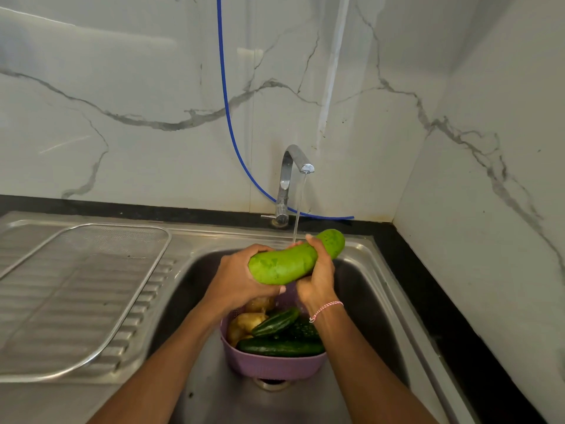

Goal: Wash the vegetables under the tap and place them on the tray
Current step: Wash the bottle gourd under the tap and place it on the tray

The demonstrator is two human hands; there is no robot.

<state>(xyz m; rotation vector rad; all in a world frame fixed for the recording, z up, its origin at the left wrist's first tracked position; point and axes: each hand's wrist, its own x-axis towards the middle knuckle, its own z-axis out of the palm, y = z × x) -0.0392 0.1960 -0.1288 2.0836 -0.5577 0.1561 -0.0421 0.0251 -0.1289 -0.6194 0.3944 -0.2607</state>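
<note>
Gripped by the curled fingers of the left hand and right hand, a pale green gourd sits under water from the chrome tap, above a purple plastic colander of dark green cucumbers.

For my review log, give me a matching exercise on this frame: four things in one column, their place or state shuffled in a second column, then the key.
Things:
1. pale green gourd
2. mesh tray
3. purple basket
4. tap

Places or states:
A. lies on the draining board, left of the sink basin
B. running, water streaming down
C. gripped by the left hand and right hand under the stream
D. sits in the sink basin, holding dark cucumbers

Pairs: 1-C, 2-A, 3-D, 4-B.
</note>
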